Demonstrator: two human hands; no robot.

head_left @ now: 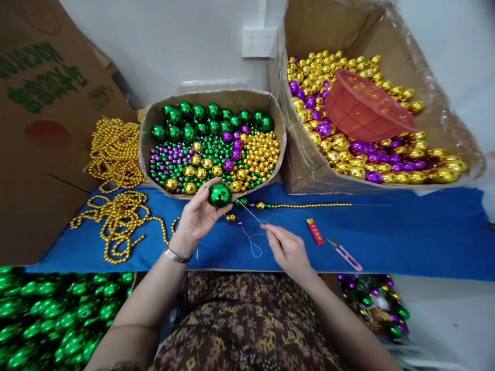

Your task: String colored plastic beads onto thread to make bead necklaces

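Observation:
My left hand (200, 214) is closed around a large shiny green ball (220, 195), held just in front of the cardboard tray's near rim. To its right, my right hand (284, 247) pinches a thin needle (251, 211) that slants up toward the green ball. Whether the tip is inside the ball I cannot tell. A loop of thin thread (253, 246) lies on the blue cloth below. Behind the hands runs a string of small gold beads (309, 205) with larger green and gold balls at its left end. A gold ball (230, 217) sits under the green one.
A cardboard tray (142, 149) holds green, purple and gold beads. Gold bead strands (124, 216) lie at left. A larger box (305, 175) holds gold and purple balls and a red basket (363, 111). A red lighter (315, 232) and pink thread snips (346, 255) lie at right.

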